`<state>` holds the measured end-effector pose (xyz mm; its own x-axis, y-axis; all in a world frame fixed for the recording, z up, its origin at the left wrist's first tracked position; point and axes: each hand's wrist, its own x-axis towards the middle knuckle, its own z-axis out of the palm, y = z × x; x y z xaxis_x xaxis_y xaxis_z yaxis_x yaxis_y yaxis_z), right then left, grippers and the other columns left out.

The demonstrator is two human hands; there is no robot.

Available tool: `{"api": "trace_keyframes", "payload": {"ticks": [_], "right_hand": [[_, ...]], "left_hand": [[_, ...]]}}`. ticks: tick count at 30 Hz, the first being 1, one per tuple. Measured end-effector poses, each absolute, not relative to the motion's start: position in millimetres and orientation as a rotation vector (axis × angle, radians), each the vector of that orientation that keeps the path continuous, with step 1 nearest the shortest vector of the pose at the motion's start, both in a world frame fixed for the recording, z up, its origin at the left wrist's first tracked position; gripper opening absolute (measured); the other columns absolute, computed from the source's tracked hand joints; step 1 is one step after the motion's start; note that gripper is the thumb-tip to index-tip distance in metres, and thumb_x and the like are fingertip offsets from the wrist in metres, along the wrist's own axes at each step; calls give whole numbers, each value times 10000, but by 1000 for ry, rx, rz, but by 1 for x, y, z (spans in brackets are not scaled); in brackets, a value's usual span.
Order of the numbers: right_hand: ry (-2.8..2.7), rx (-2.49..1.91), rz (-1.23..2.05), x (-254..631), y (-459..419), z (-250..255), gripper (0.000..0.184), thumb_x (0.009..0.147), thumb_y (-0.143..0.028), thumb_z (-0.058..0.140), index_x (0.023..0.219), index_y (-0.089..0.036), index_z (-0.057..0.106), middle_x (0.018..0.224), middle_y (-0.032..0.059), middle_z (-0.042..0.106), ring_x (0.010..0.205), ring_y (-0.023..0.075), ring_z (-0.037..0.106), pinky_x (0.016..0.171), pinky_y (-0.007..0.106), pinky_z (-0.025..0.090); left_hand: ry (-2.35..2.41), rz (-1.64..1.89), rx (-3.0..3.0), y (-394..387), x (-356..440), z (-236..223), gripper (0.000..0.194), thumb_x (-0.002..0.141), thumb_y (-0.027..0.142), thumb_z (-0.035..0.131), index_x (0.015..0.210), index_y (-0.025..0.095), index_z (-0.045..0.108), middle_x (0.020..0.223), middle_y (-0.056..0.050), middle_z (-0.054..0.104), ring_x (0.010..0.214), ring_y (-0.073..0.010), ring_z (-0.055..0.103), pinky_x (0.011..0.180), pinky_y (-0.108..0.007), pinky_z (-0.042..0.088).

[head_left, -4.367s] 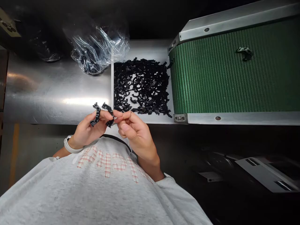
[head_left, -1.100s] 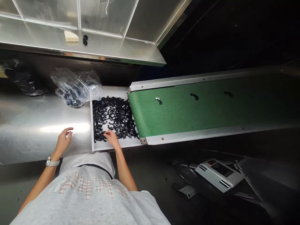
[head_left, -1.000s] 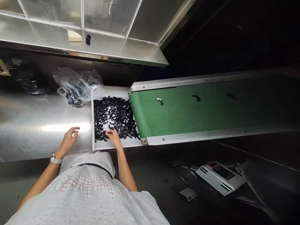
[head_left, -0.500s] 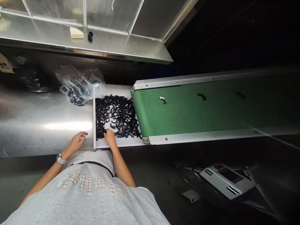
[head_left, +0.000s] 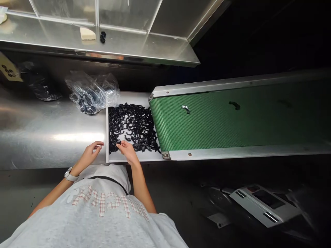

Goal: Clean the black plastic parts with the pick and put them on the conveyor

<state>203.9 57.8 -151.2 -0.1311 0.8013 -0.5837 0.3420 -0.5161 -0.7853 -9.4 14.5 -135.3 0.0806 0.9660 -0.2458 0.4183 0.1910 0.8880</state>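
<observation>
- Right hand (head_left: 127,151): fingertips in the near-left corner of the black plastic parts (head_left: 132,128) on the white tray (head_left: 144,156), grip unclear
- Left hand (head_left: 90,154): open, just beside the tray's left edge
- Hands apart

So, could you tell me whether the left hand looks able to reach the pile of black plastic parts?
Probably yes: the left hand hovers beside the white tray's edge, and only that edge lies between it and the pile of black plastic parts. The right hand, further along, leaves the way free.

White tray (head_left: 134,98): heap of black plastic parts (head_left: 131,125). Green conveyor belt (head_left: 207,127): lone parts (head_left: 234,105) (one pale). Steel shelf (head_left: 144,51): cream block (head_left: 87,33).
</observation>
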Motion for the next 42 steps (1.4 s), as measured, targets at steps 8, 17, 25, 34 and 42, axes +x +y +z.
{"api": "trace_keyframes", "payload": {"ticks": [8,17,25,34,42], "right_hand": [[-1168,-1230,1825,197,42,-83,516,672,-667,791,798,-201,608,641,-63,492,545,74,368,510,239,334],[-1303,-1240,1705,194,28,-59,266,785,-449,753,810,-200,665,699,-37,519,661,118,440,630,271,364],[-1360,-1214,1675,194,24,-53,254,782,-454,698,817,-208,647,701,-27,535,653,125,461,619,271,400],[-1456,-1295,1520,193,8,-40,136,846,-328,652,877,-203,697,788,-5,623,598,103,417,589,283,341],[-1442,-1307,1486,204,5,-40,189,892,-396,648,987,-241,700,650,-44,456,596,139,417,598,297,356]], "left_hand": [[1211,803,1194,19,19,-85,413,899,529,614,1126,191,681,1152,-105,751,1022,-229,712,918,-362,570],[1243,840,1079,7,20,-68,432,840,518,704,1121,190,701,1163,-102,755,1067,-242,705,938,-370,566],[1200,828,994,2,17,-62,462,785,487,773,1126,183,703,1201,-114,747,1042,-238,711,943,-396,584],[1217,865,970,-4,24,-58,445,796,527,751,1081,187,712,1180,-95,765,1078,-247,712,947,-374,580],[1038,837,599,-4,19,-58,479,719,595,828,885,161,713,989,-76,757,929,-188,679,865,-365,598]]}}
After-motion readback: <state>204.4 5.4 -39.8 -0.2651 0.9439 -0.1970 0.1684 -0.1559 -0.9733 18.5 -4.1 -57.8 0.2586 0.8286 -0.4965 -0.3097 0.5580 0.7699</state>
